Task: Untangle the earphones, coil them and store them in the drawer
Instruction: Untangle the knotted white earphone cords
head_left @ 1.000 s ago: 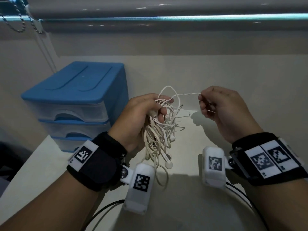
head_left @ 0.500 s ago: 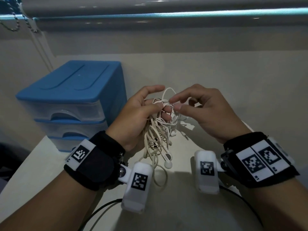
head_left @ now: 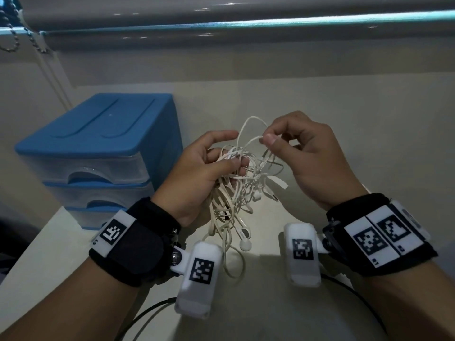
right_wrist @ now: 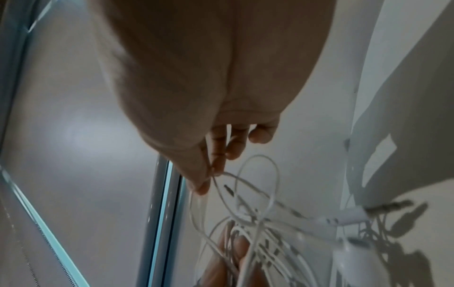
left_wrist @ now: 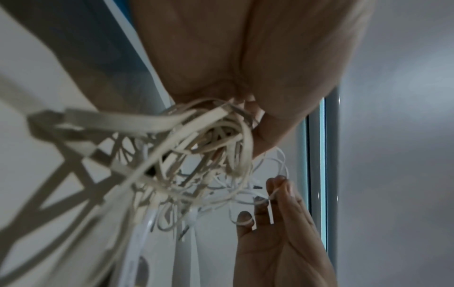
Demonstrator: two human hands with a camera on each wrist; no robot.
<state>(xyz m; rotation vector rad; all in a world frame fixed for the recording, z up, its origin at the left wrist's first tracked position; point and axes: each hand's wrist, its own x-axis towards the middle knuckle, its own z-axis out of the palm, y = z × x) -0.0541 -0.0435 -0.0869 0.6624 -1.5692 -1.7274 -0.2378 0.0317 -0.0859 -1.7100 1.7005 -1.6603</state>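
A tangled bunch of white earphones (head_left: 236,193) hangs above the table, gripped in my left hand (head_left: 209,163), whose fingers curl round the top of the knot while the index finger points out. An earbud (head_left: 245,245) dangles at the bottom. My right hand (head_left: 290,143) pinches one thin strand of the cord (right_wrist: 245,180) between thumb and forefinger just right of the bunch. The left wrist view shows the tangle (left_wrist: 196,165) under my palm and the right fingers (left_wrist: 275,192) on the strand. The blue drawer unit (head_left: 98,153) stands at the left, its drawers closed.
The pale table (head_left: 307,311) runs to a wall at the back, under a window ledge (head_left: 246,25) with a bead chain (head_left: 14,33) at the far left. Black cables (head_left: 147,313) trail from the wrist devices near the front edge.
A second ago my right hand held a strand pulled out to the right. It came back to the bunch and now pinches a loop at the top. My left hand kept its grip.
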